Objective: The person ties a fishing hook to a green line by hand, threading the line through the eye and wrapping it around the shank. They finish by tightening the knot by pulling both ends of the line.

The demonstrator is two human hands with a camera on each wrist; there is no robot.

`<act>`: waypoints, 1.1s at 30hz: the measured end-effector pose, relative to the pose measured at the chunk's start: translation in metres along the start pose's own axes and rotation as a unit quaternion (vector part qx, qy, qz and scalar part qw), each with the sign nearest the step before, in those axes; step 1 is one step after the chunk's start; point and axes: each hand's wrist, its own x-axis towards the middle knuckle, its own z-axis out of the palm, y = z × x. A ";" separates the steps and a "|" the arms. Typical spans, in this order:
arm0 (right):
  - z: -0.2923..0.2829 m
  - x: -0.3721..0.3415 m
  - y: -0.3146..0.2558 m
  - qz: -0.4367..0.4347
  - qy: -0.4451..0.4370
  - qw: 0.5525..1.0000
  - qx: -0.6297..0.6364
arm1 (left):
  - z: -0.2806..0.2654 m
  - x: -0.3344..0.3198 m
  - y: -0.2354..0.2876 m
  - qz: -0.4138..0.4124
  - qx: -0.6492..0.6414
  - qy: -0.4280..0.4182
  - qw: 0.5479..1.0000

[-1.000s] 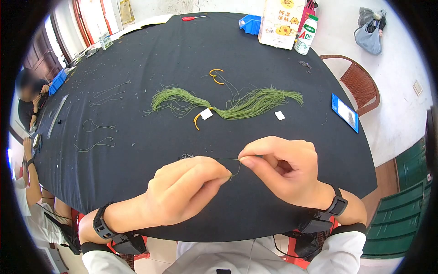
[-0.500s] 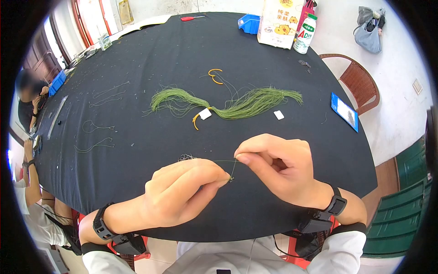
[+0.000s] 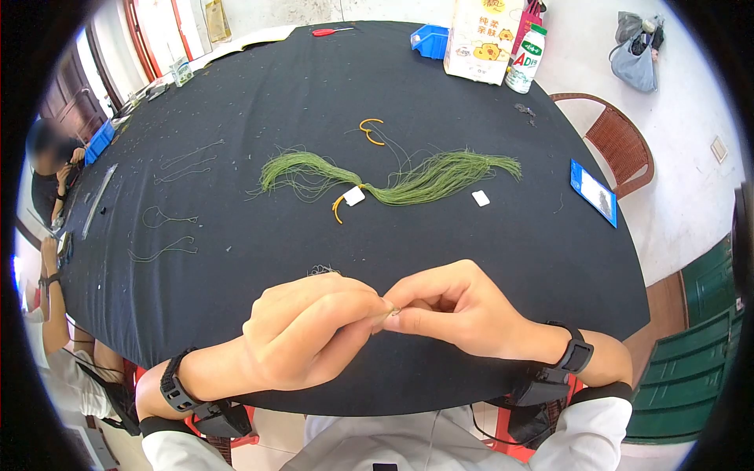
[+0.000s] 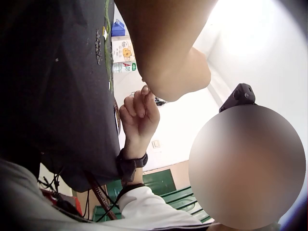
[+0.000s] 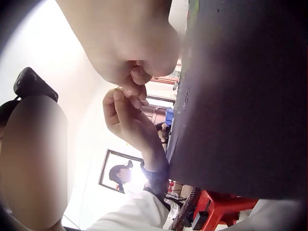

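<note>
Fingertip to fingertip, my two hands meet over the near part of the black-covered table. The left hand (image 3: 314, 330) pinches a thin green thread (image 3: 390, 312), mostly hidden between the fingers. From the other side the right hand (image 3: 459, 310) pinches at the same spot with thumb and forefinger. In the right wrist view a green bit (image 5: 117, 89) shows at the left hand's fingertips (image 5: 126, 90). Beyond the hands lies a bundle of green threads (image 3: 428, 182), tied at its middle, with a white tag (image 3: 354, 195) beside the tie.
Looped threads (image 3: 169, 250) lie at the left. A small grey tangle (image 3: 323, 270) sits just behind my left hand. Farther back are a blue packet (image 3: 593, 193), a white bottle (image 3: 525, 60), a tissue pack (image 3: 476, 39) and red-handled scissors (image 3: 330, 31). Another person sits at the far left.
My right hand has come down and left to meet the left fingertips. The thread that stretched between the hands is now mostly hidden. The left hand has barely moved.
</note>
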 end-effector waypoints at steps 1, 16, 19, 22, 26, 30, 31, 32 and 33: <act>0.001 0.000 0.004 0.002 -0.004 1.000 0.013 | 0.000 0.000 0.000 0.006 0.007 0.003 1.000; 0.018 -0.013 0.004 -0.279 0.103 0.857 -0.420 | 0.003 -0.004 -0.004 0.056 0.121 0.004 0.991; 0.020 -0.016 -0.001 -0.322 0.101 0.814 -0.472 | 0.004 -0.004 -0.005 0.056 0.123 -0.003 0.991; 0.016 -0.019 -0.007 -0.355 0.112 0.780 -0.503 | 0.003 -0.004 -0.006 0.059 0.116 -0.013 0.991; 0.006 -0.015 -0.013 -0.388 0.144 0.751 -0.515 | 0.003 -0.003 -0.006 0.073 0.100 -0.019 0.992; -0.004 -0.008 -0.010 -0.381 0.154 0.770 -0.487 | 0.001 -0.001 -0.004 0.085 0.088 -0.032 0.992; -0.006 -0.006 -0.009 -0.382 0.158 0.777 -0.475 | 0.002 -0.001 -0.003 0.085 0.088 -0.028 0.992; -0.007 -0.006 -0.010 -0.364 0.155 0.793 -0.464 | 0.002 -0.001 -0.003 0.085 0.089 -0.024 0.992; -0.007 -0.005 -0.010 -0.359 0.156 0.798 -0.458 | 0.002 -0.001 -0.003 0.084 0.090 -0.020 0.992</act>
